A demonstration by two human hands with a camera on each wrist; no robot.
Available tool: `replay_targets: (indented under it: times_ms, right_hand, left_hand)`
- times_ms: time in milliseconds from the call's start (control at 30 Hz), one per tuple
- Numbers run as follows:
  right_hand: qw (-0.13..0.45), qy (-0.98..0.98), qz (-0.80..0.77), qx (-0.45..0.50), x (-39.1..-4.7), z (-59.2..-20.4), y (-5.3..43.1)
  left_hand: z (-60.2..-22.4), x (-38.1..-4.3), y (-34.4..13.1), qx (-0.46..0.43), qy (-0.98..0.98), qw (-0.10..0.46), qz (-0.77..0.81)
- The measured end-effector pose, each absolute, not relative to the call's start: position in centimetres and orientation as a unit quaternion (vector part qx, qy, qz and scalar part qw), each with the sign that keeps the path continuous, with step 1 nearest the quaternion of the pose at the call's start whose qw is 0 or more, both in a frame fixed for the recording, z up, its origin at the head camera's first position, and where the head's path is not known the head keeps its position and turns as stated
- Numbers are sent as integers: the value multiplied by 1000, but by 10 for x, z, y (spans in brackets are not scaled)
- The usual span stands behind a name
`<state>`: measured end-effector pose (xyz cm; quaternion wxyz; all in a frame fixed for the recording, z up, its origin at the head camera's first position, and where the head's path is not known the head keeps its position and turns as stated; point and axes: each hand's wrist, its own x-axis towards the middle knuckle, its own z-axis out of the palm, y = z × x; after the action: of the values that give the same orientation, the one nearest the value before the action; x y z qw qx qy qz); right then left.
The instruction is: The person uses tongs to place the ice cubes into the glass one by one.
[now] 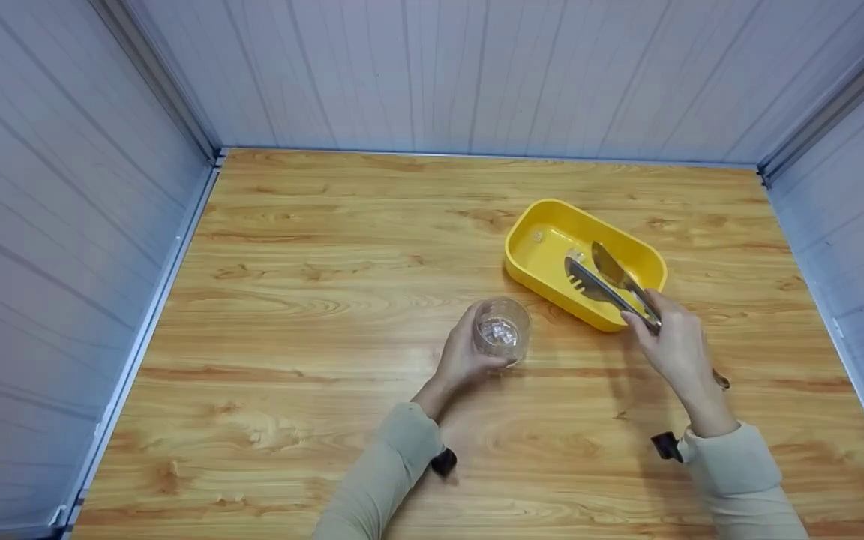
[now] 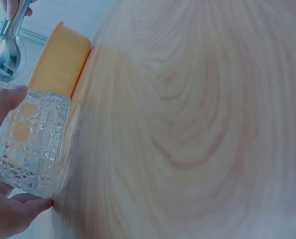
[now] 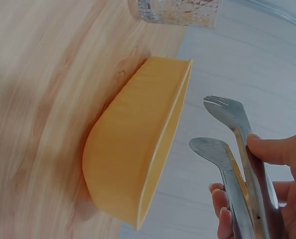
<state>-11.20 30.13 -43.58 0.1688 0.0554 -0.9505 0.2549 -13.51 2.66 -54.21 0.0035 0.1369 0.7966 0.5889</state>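
Note:
My left hand (image 1: pixel 467 351) grips a clear patterned glass (image 1: pixel 503 330), thumb on one side and fingers round the other. Some clear ice cubes (image 1: pixel 498 331) lie in the bottom of the glass. My right hand (image 1: pixel 673 339) holds metal serving tongs (image 1: pixel 610 283), one arm slotted like a fork and the other a flat spoon. Their tips are apart over the yellow tray (image 1: pixel 580 303), with nothing between them in the right wrist view. Inside the tray are a small clear cube (image 1: pixel 538 235) at the far left and another clear piece (image 1: pixel 575 256) near the tong tips.
The wood-grain table (image 1: pixel 304 300) carries the tray just right of the glass. Pale panels stand at the back (image 1: pixel 439 75), the left (image 1: pixel 49 225) and the right (image 1: pixel 852 225). A dark wrist mount (image 1: pixel 443 462) shows by the left sleeve, another (image 1: pixel 667 446) by the right.

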Motion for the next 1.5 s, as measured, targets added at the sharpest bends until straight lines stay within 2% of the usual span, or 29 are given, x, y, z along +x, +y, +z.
replay_targets:
  times_ms: [433,1200,1500]
  right_hand:
    - [160,-958,236,41,-128,-443,315]
    - [41,-985,170,-4,-151,-448,333]
    - [36,-987,157,-16,-158,-450,334]
  left_hand:
    - [-542,-135,26,142,792,1,593]
    - [-544,-136,27,137,786,7,603]
    - [-544,-137,27,148,788,-3,597]
